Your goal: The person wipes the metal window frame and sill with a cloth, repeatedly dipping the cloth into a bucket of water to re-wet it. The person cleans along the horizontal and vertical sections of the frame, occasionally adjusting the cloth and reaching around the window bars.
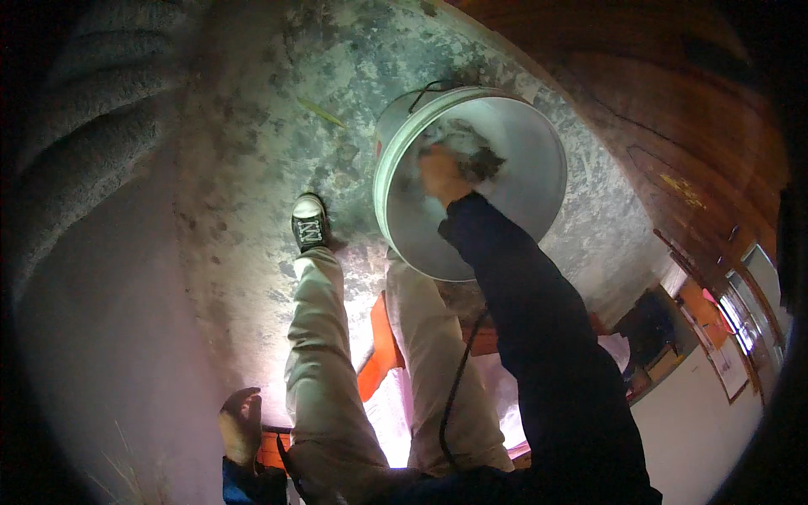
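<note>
A large white plastic bucket [555, 151] with a dark handle stands on the mottled floor in front of me. My right hand [444, 173], at the end of a dark sleeve, reaches inside it, beside a blurred grey and dark clump [470, 148]. Its fingers are blurred and partly hidden, so whether they grip the clump is unclear. Low on the left, near my thigh, my left hand [242, 420] hangs with fingers bent and nothing visible in it.
A wooden surface [631, 95] borders the floor at upper right, and a pale wall [107, 284] runs along the left. An orange object [380, 353] shows between my legs. A dark cord [456, 391] crosses my right leg. Shelf items [650, 328] stand at far right.
</note>
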The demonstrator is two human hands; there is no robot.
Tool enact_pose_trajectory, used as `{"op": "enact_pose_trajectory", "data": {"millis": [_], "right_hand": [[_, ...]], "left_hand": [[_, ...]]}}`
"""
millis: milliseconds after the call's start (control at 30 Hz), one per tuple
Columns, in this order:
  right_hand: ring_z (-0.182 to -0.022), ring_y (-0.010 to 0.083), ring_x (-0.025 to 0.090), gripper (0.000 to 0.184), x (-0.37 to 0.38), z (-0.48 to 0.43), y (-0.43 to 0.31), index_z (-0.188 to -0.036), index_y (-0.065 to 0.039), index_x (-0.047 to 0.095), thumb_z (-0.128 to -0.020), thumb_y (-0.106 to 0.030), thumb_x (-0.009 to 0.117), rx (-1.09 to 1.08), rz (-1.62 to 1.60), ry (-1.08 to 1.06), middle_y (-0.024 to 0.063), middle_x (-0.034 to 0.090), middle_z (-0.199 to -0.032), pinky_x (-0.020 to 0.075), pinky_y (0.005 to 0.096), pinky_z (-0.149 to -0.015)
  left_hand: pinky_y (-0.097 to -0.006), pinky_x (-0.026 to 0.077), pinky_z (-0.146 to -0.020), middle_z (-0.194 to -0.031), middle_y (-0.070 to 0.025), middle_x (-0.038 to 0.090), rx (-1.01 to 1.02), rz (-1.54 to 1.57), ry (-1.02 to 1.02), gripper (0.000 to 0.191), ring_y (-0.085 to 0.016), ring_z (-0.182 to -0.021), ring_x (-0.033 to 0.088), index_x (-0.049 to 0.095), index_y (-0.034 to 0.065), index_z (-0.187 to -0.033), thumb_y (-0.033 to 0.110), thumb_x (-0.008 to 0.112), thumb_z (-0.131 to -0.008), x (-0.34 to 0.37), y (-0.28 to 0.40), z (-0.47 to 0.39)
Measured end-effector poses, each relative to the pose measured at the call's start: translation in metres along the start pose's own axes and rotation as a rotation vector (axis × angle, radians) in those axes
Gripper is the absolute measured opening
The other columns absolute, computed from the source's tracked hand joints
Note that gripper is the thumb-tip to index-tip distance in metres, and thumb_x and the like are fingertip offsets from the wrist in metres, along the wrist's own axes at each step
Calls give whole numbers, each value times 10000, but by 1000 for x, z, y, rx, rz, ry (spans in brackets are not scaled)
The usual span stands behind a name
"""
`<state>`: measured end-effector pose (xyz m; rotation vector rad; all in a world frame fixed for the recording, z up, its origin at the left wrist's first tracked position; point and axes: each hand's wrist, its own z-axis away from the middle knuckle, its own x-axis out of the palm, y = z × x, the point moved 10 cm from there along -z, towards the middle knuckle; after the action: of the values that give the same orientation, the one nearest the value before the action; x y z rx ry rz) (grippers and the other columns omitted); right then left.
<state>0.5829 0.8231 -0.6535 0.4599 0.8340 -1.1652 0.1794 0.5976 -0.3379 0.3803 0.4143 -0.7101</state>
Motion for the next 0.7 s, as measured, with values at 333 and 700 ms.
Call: {"op": "enact_pose_trajectory", "data": {"millis": [333,700], "right_hand": [[-965,352,606,227,35,-9,4,-948,-50,675,-807,-152,529,-31,-26,-204,197,646,-983,492,460,-814],[-909,327,628,326,36,2,61,-1067,-63,636,-857,-258,482,378,-256,-93,140,665,-1007,421,591,-805]], "left_hand": [[-343,500,-717,-873,-154,670,-38,20,-10,150,-252,-769,637,669,34,-947,109,600,-836,3,-19,0],[-357,498,-716,-878,-166,669,-37,14,29,152,-268,-780,638,670,19,-942,87,588,-834,-6,-14,-6]]}}
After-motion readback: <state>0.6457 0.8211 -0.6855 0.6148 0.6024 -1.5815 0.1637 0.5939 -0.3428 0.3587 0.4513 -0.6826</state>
